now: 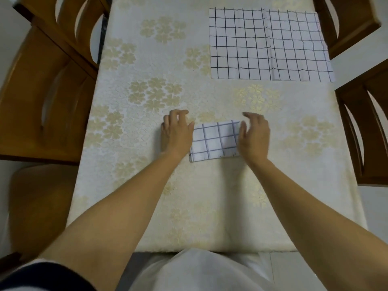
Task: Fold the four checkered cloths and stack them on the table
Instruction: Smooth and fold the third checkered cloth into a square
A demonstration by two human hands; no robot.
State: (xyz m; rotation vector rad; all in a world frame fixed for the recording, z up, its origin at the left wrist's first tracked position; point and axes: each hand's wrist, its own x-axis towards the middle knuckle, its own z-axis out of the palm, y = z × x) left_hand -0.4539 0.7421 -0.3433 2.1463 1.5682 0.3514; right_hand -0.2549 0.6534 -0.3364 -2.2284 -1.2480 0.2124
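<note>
A small folded white cloth with a dark grid point(214, 141) lies in the middle of the table. My left hand point(176, 133) rests on its left end, fingers spread. At the cloth's right end my right hand point(254, 135) hovers with fingers apart, holding nothing. Two unfolded checkered cloths lie flat side by side at the far right: the left flat cloth point(238, 43) slightly overlaps the right flat cloth point(300, 47). I see no fourth cloth on its own; it may lie within the folded one, which I cannot tell.
The table point(147, 196) carries a cream tablecloth with a pale flower pattern. Wooden chairs stand at the left point(46, 85) and at the right point(365, 131), close to the table's sides. The near edge runs just in front of my body.
</note>
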